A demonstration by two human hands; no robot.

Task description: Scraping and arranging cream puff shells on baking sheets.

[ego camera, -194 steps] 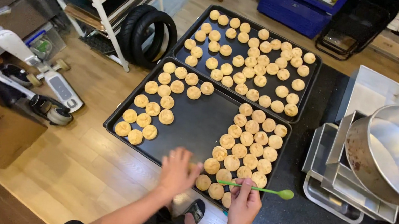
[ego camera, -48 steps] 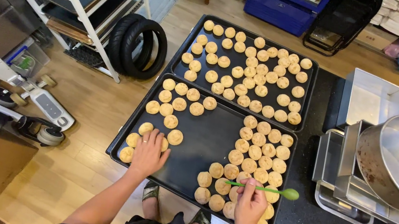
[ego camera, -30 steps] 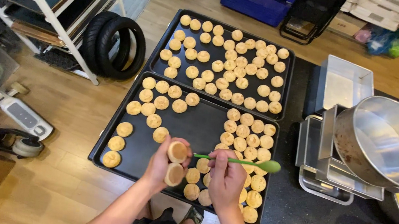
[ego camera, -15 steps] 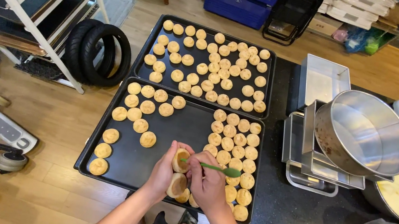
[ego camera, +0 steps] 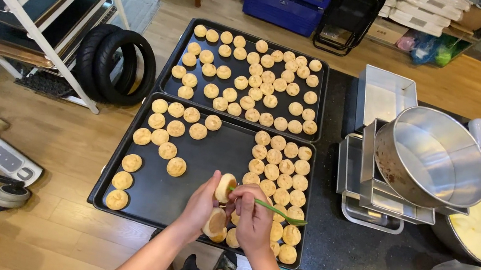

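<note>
Fingers of the left hand (ego camera: 202,201) pinch a split pastry shell (ego camera: 223,187) upright, apparently to keep its cut open to the green spoon (ego camera: 271,209), which the right hand (ego camera: 254,217) grips closed; both hover over the near black tray (ego camera: 146,194), among rows of shells.

bare tray middle (ego camera: 212,162) (open), pastry rows (ego camera: 279,171) crowding right, perhaps touching
</note>
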